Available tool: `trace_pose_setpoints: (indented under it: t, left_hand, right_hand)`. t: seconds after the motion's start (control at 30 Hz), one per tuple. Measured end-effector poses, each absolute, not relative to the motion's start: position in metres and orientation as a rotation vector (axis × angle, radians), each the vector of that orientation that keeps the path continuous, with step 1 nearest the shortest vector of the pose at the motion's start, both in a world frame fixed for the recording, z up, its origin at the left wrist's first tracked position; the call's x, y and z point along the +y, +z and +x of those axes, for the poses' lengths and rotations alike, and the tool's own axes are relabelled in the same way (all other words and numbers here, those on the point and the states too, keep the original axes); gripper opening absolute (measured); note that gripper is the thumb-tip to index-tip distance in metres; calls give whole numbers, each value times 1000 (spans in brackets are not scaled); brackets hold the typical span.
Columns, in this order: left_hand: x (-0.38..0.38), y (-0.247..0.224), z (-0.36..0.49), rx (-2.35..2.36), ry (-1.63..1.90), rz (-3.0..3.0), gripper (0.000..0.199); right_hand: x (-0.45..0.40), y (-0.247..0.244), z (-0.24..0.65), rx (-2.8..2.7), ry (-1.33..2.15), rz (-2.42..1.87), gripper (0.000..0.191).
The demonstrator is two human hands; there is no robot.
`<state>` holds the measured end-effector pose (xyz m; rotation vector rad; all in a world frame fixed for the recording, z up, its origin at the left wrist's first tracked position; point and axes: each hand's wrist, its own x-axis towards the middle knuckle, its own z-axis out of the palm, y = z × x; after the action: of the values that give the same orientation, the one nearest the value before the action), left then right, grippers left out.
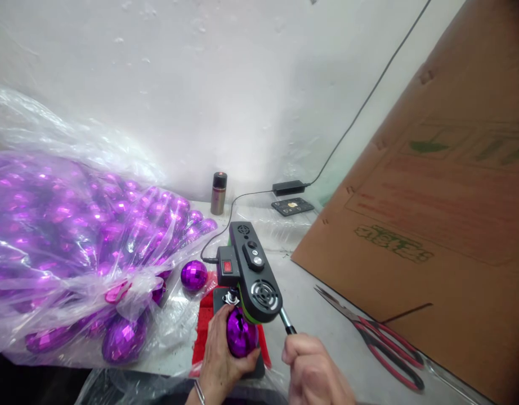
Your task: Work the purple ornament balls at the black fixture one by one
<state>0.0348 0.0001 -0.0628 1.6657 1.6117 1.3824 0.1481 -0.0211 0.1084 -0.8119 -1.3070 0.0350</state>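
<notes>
1. The person stands at a white bench against the wall, working a small black bench press (251, 269) with a red rocker switch on its side.
2. The left hand (219, 360) is wrapped around a purple faceted bauble (240, 334), fingers closed on its sides, holding it upright under the head of the machine, on the dark base that sits over a red mat (202, 326).
3. The right hand (312, 365) is fisted tightly around the machine's lever handle (287, 322), which slants down and to the right from the head.
4. To do this well, I judge the bauble's neck has to sit straight under the tool; a tilt would likely make the thin shell slip or crack.
5. The lever wants a slow, even pull, with the left fingers kept low on the ball and away from the tool.
6. On the left, a big clear plastic bag (65, 247) bulges with more purple baubles, and one loose bauble (194, 275) lies just beside its mouth, near the machine.
7. A pair of red-handled scissors (375, 340) lies on the bench to the right, touching the edge of a large sheet of brown cardboard (432, 214) that leans there.
8. Farther back stand a small dark-capped canister (218, 193) and a power adapter (289, 187), its cable running to the machine.
</notes>
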Motion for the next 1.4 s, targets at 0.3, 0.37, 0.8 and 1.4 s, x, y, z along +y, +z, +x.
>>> trace_pose_setpoints:
  t: [0.3, 0.37, 0.8, 1.4]
  left_hand:
    - [0, -57, 23, 1598, 1309, 1765, 81]
    - [0, -57, 20, 1595, 1286, 1750, 80]
    - [4, -70, 18, 1607, 1348, 1794, 79]
    - [7, -71, 31, 1596, 1504, 1696, 76]
  right_hand:
    - [-17, 105, 150, -1349, -27, -798, 49]
    - [-17, 107, 148, -1338, -43, -797, 48]
    - [-19, 108, 141, -1288, -41, -808, 46]
    - [-19, 100, 142, -1335, -27, -785, 40]
